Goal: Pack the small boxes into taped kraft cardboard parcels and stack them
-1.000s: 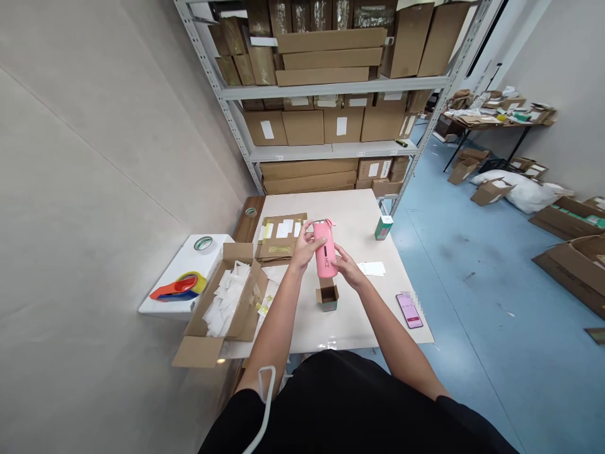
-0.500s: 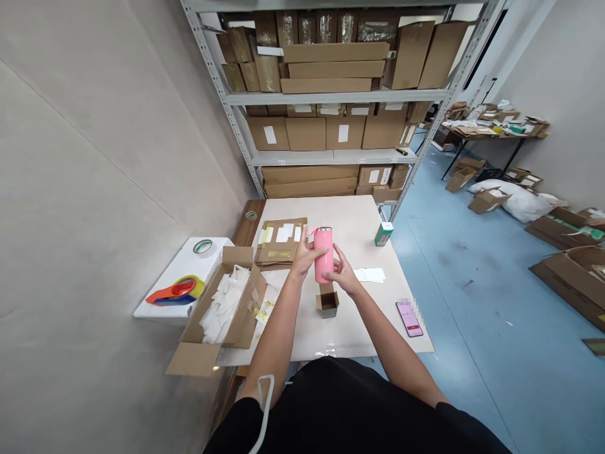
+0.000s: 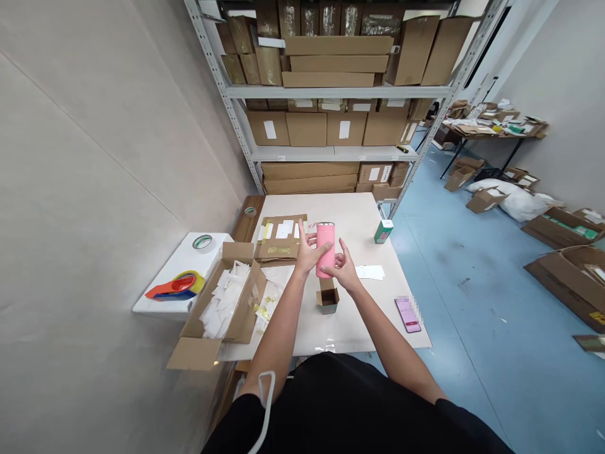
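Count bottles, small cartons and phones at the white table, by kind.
pink bottle: 1
small cartons: 2 (open carton, green carton)
phone: 1
Total: 4

The pink bottle [image 3: 325, 249] is coated in a smooth, satin finish, and a duller, metal-looking rim is seen at its top. The small box [image 3: 328, 298] is made of thin card, brown and matt inside. The desk [image 3: 354, 211] is topped with a pale, smooth surface, and a glossy glare is seen at its near edge. The open carton [image 3: 246, 309] is made of matt brown corrugated cardboard. The phone [image 3: 407, 313] is fronted by a glossy screen. The shelf rack [image 3: 331, 92] is built of grey painted metal. The floor [image 3: 472, 302] is covered by a smooth blue coating with a faint sheen.
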